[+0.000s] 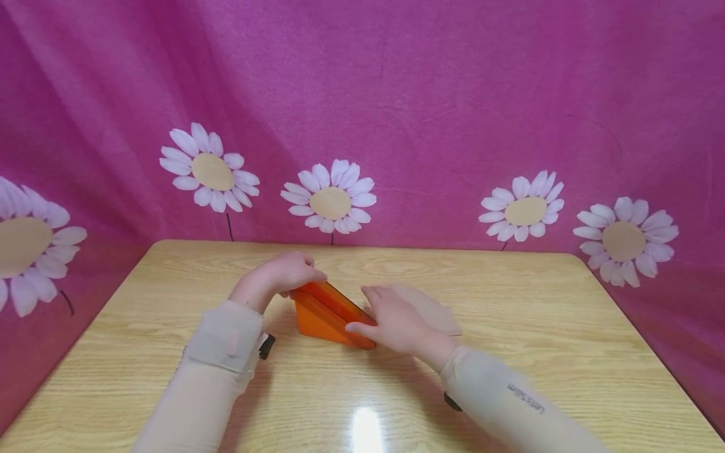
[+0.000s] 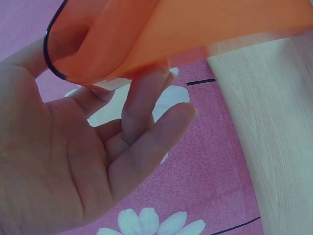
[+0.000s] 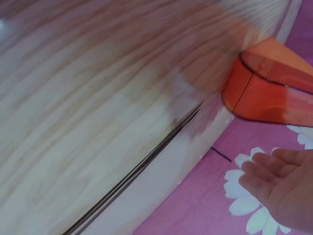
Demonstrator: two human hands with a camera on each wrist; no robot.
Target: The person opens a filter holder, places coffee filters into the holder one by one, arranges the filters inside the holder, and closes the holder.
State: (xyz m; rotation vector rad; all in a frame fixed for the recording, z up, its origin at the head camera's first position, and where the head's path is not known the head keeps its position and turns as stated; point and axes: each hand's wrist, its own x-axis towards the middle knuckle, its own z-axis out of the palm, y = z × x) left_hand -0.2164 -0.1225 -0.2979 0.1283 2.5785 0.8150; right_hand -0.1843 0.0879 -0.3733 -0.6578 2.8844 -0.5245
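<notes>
An orange see-through plastic holder [image 1: 331, 319] with a dark edge slants across the middle of the table. My left hand [image 1: 289, 274] grips its far left end, and in the left wrist view the thumb and fingers lie on either side of the rounded end, the lower fingers loosely bent. At the holder's near right end is my right hand [image 1: 396, 319], its thumb overlapping that end in the head view and its fingers extended. Behind the right hand lies a flat beige piece [image 1: 433, 309] with a curved edge, partly hidden by that hand.
The wooden table [image 1: 555, 352] has rounded far corners. A pink cloth [image 1: 419, 126] with white flowers hangs behind it and along both sides. Light glares on the tabletop near the front.
</notes>
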